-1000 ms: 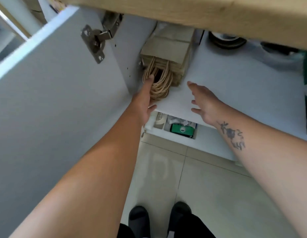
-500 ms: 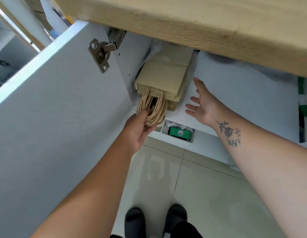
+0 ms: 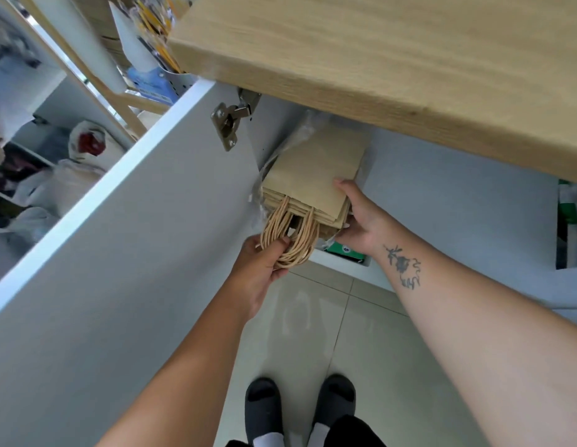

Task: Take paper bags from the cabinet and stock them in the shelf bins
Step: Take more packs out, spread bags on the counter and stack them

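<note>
Under the worktop, your left hand (image 3: 259,269) is hooked through the handles (image 3: 288,240) while your right hand (image 3: 361,221) clamps the paper bags (image 3: 316,179), long axis toward you.

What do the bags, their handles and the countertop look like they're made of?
Bags: brown kraft paper, matte, flat and creased. Handles: twisted paper cord by the look, tan and ropey. Countertop: light wood or a wood-look laminate, grain showing, matte; I can't tell which.

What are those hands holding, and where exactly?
A stack of paper bags. The left hand grips the twine handles; the right hand clasps the stack's right edge.
</note>
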A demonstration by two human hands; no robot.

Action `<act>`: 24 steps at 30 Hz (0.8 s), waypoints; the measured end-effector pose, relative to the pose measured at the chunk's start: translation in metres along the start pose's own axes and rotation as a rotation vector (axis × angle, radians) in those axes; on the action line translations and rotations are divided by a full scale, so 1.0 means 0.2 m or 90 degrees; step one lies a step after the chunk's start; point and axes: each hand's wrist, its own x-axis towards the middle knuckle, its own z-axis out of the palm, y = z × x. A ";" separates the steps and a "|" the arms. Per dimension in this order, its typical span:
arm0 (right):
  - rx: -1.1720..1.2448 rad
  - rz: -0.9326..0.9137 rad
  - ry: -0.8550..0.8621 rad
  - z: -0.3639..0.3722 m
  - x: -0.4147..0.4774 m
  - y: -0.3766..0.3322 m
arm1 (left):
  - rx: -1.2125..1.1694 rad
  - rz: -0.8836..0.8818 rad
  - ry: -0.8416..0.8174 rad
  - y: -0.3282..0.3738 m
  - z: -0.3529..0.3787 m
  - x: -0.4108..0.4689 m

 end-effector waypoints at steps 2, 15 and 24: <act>0.037 0.005 -0.019 0.02 -0.01 0.01 | -0.031 -0.003 -0.019 0.01 -0.02 -0.01; 0.049 0.027 -0.045 -0.04 -0.25 0.10 | 0.033 0.026 -0.065 0.07 -0.01 -0.35; 0.027 0.052 0.006 -0.10 -0.92 0.30 | 0.085 -0.022 -0.131 0.10 -0.08 -1.00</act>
